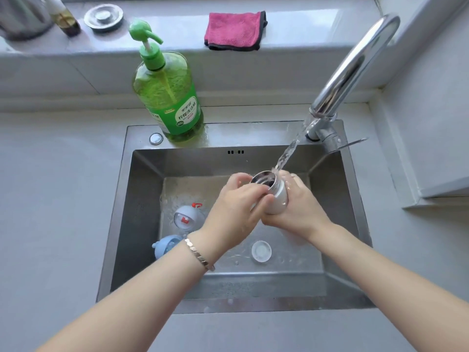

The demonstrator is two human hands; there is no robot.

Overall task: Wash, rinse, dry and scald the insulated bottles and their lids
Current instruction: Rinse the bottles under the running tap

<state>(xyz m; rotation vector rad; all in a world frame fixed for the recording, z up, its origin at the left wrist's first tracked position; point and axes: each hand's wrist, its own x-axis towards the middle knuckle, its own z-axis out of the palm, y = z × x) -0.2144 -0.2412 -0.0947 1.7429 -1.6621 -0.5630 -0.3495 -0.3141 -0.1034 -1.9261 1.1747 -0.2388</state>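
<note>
— Where is the steel insulated bottle?
— Over the middle of the sink, tilted, its open mouth towards the back right corner. The water stream from the tap strikes its rim.
— Who holds it?
— The left hand curls its fingers round the neck. The right hand wraps the body.
— And in the basin?
— On the wet floor lie a clear domed lid by the left wall, a blue lid front left and a white cap near the front. A nearly full dish-soap bottle stands on the back rim.
</note>
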